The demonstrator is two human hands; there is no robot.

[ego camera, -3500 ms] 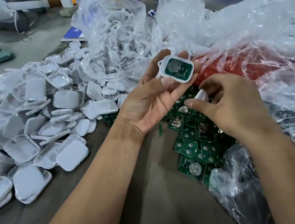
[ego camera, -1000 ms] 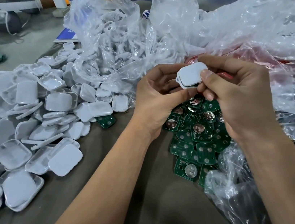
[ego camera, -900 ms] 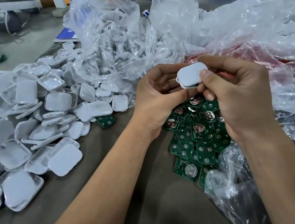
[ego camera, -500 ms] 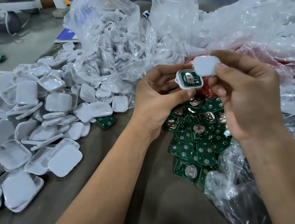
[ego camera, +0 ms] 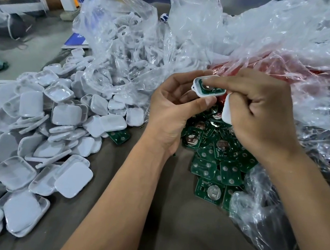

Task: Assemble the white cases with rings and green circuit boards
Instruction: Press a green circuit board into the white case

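At the centre of the frame your left hand (ego camera: 175, 107) grips the open white square plastic case half (ego camera: 207, 87) with its green circuit board (ego camera: 211, 89), and your right hand (ego camera: 266, 118), forefinger pressing the board, curls around the loose white plastic lid (ego camera: 228, 109), so an uneven push could tilt the board and the lid may not close.

Circuit board (ego camera: 208, 89) half under forefinger

Our left hand (ego camera: 172, 109) curls upward, thumb and fingers pinching. Our right hand (ego camera: 266, 118) arches beside it, index finger extended, other fingers curled. Both forearms reach forward.
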